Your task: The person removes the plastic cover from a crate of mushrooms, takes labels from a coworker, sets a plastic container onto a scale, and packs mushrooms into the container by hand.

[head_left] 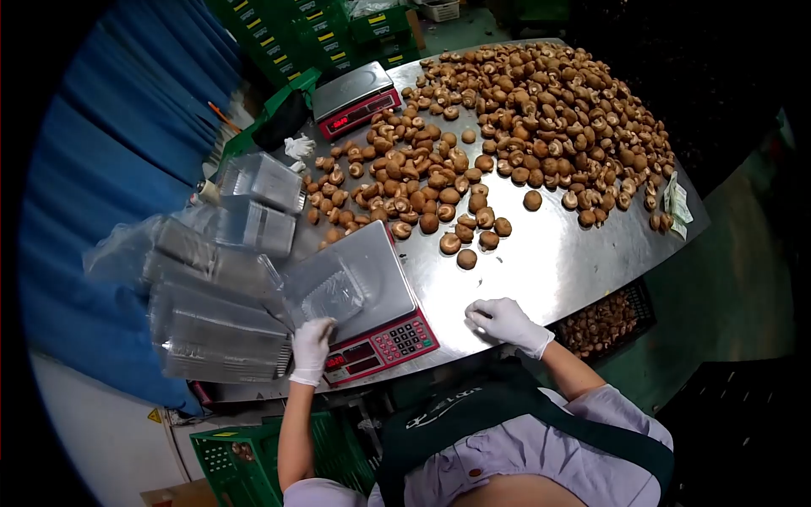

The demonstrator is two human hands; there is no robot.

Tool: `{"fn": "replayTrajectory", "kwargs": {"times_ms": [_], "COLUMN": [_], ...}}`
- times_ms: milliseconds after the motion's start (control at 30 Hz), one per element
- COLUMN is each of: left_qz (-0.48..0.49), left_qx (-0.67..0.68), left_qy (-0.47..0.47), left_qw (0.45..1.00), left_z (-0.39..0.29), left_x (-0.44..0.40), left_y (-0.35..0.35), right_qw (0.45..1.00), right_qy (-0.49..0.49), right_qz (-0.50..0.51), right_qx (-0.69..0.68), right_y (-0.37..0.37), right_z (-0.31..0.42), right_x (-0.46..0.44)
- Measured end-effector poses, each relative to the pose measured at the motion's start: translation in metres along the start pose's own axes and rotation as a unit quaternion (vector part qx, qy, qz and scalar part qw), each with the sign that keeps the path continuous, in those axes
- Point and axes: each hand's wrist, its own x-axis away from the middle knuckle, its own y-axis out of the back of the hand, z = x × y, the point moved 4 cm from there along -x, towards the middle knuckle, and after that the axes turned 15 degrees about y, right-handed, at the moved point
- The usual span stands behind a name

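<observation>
Both hands wear white gloves. My left hand (pixel 312 345) is closed at the near left corner of the red scale (pixel 384 345), beside its display; whatever it may pinch is too small to make out. A clear plastic tray (pixel 334 296) lies on the scale's metal plate, just beyond that hand. My right hand (pixel 505 324) rests over the table's near edge, fingers curled together, and I cannot see whether anything is in them. Brown mushrooms (pixel 466 258) lie loose on the metal table (pixel 439 296) beyond my hands.
Stacked clear trays (pixel 220 329) stand left of the scale. A second red scale (pixel 359 100) sits at the back left. A large mushroom heap (pixel 557 110) covers the back right. Green crates (pixel 287 34) are stacked behind; a dark crate of mushrooms (pixel 600 325) is below right.
</observation>
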Motion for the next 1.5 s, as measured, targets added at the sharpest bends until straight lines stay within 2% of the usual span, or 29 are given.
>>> {"fn": "replayTrajectory", "kwargs": {"times_ms": [67,133,167,200,267,300,367,433,467,500,533,567,600,667,900,1000,1100,1200,1233,1400,1467,1500], "left_qz": [0.028,0.068,0.103,0.104,-0.002,-0.024,-0.045,0.007,0.106,0.182,0.147,0.091,0.09,0.152,0.104,0.121,0.095,0.061,0.124,0.198,0.207,0.201], "left_qx": [-0.051,-0.047,-0.041,-0.04,-0.114,-0.103,0.024,0.125,0.264,0.333,0.259,0.15,0.151,0.104,0.101,0.164,0.239,0.219,0.238,0.271,0.441,0.445], "left_qy": [0.073,0.082,0.088,0.092,0.046,0.049,0.061,0.073,0.176,0.224,0.179,0.133,0.135,0.252,0.244,0.265,0.313,0.267,0.299,0.276,0.287,0.294], "left_qw": [0.996,0.993,0.99,0.989,0.992,0.993,0.997,0.989,0.943,0.898,0.938,0.975,0.975,0.95,0.959,0.942,0.914,0.936,0.916,0.901,0.825,0.822], "left_z": [-0.006,-0.008,-0.01,-0.024,-0.069,-0.085,-0.134,-0.18,-0.187,-0.203,-0.205,-0.206,-0.217,-0.223,-0.22,-0.216,-0.213,-0.202,-0.197,-0.185,-0.183,-0.187], "left_x": [0.007,0.007,0.008,0.007,0.002,0.002,-0.001,-0.003,0.0,-0.005,-0.012,-0.021,-0.034,-0.063,-0.128,-0.146,-0.16,-0.179,-0.186,-0.206,-0.208,-0.208], "left_y": [-0.012,-0.012,-0.013,-0.009,0.01,0.011,0.002,-0.033,-0.07,-0.098,-0.136,-0.165,-0.175,-0.196,-0.238,-0.237,-0.23,-0.235,-0.238,-0.241,-0.244,-0.241], "right_qw": [1.0,0.997,0.996,0.991,0.985,0.981,0.971,0.958,0.954,0.946,0.938,0.941,0.941,0.959,0.983,0.983,0.988,0.988,0.99,0.989,0.992,0.992], "right_qy": [-0.02,-0.078,-0.078,-0.13,-0.143,-0.167,-0.137,-0.141,-0.149,-0.142,-0.135,-0.126,-0.124,-0.055,0.071,0.084,0.095,0.104,0.099,0.125,0.108,0.11], "right_qz": [-0.003,-0.002,-0.017,-0.008,-0.053,-0.037,-0.053,-0.059,-0.065,-0.074,-0.083,-0.094,-0.093,-0.102,-0.105,-0.115,-0.105,-0.109,-0.096,-0.062,-0.028,-0.022], "right_qx": [0.023,-0.018,0.036,0.028,0.077,0.087,0.188,0.244,0.253,0.281,0.308,0.3,0.301,0.259,0.135,0.112,0.059,0.023,0.014,-0.048,-0.065,-0.051], "right_y": [0.015,0.027,0.036,0.045,0.066,0.077,0.088,0.105,0.112,0.118,0.125,0.13,0.131,0.128,0.092,0.085,0.082,0.084,0.085,0.083,0.081,0.082], "right_z": [-0.016,-0.037,-0.043,-0.05,-0.058,-0.065,-0.096,-0.119,-0.136,-0.15,-0.161,-0.168,-0.178,-0.194,-0.179,-0.189,-0.201,-0.207,-0.208,-0.201,-0.196,-0.197], "right_x": [0.002,0.006,0.008,0.008,0.006,0.004,0.004,-0.004,-0.009,-0.015,-0.021,-0.029,-0.035,-0.047,-0.1,-0.126,-0.151,-0.169,-0.174,-0.195,-0.2,-0.201]}}
